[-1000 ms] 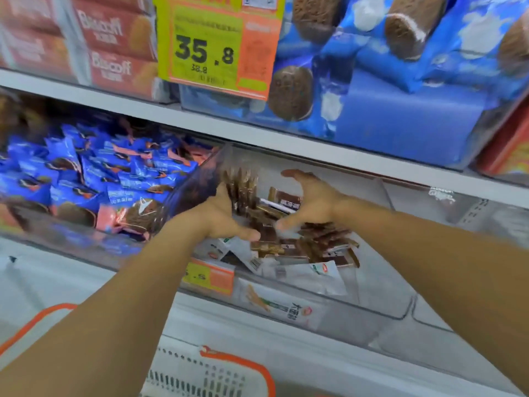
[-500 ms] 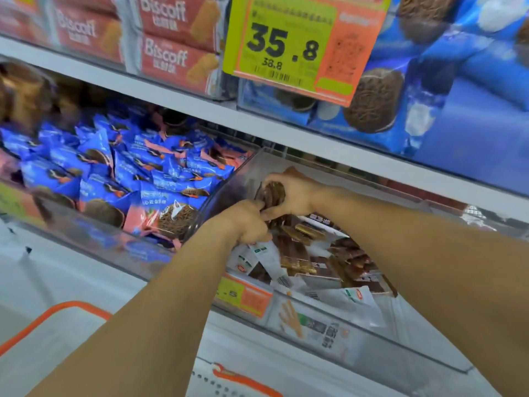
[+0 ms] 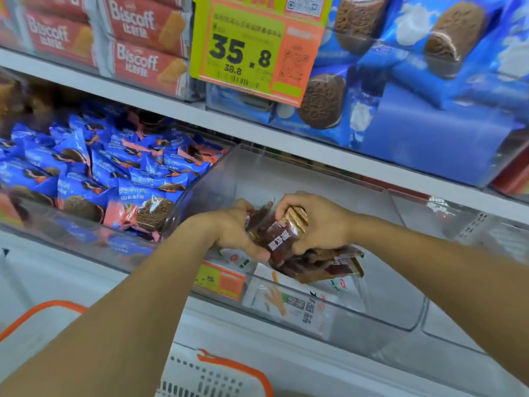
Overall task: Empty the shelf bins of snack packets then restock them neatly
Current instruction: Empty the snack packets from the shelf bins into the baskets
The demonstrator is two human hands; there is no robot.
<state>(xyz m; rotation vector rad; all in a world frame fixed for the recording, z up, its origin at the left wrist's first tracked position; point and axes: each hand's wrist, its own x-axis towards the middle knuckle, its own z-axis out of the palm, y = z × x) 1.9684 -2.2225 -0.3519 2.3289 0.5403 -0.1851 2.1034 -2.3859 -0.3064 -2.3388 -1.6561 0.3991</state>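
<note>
Brown snack packets (image 3: 282, 239): bunched between both hands, above the clear bin (image 3: 337, 179).
Left hand (image 3: 232, 229): fingers curled round the bunch.
Right hand (image 3: 320, 222): gripping it too.

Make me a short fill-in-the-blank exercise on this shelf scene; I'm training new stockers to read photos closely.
1. Both hands, the left hand and the right hand, grip a bunch of ____ snack packets.
2. The hands work over the clear bin that sits to the ____ of the blue packets.
3. The large number on the price tag reads ____.

Missing words: brown; right; 35.8
</note>
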